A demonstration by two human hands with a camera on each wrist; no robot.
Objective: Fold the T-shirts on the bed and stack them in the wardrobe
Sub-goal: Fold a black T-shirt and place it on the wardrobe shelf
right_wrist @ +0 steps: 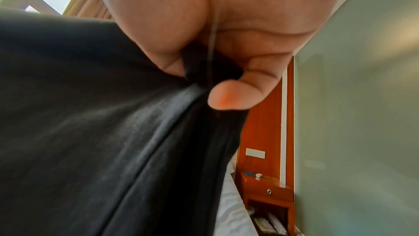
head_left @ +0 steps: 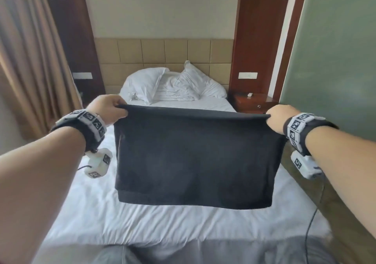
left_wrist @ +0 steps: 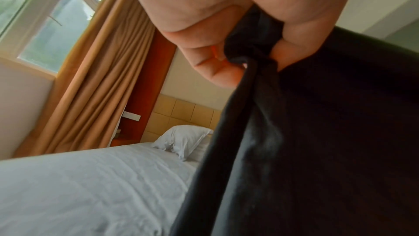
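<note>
A black T-shirt (head_left: 195, 158), folded over, hangs stretched in the air above the white bed (head_left: 142, 223). My left hand (head_left: 109, 107) grips its top left corner and my right hand (head_left: 278, 117) grips its top right corner. The top edge runs taut between them. In the left wrist view my left hand (left_wrist: 226, 46) has fingers curled round bunched black cloth (left_wrist: 317, 150). Seen from the right wrist, my right hand (right_wrist: 226, 78) pinches the black T-shirt (right_wrist: 90, 132) between thumb and fingers. The shirt's lower hem hangs clear of the sheet.
White pillows (head_left: 173, 84) lie crumpled at the padded headboard (head_left: 162, 54). A wooden nightstand (head_left: 254, 101) stands right of the bed beside a green wall (head_left: 335, 50). Tan curtains (head_left: 30, 60) hang on the left. A grey cloth (head_left: 203, 251) lies at the bed's near edge.
</note>
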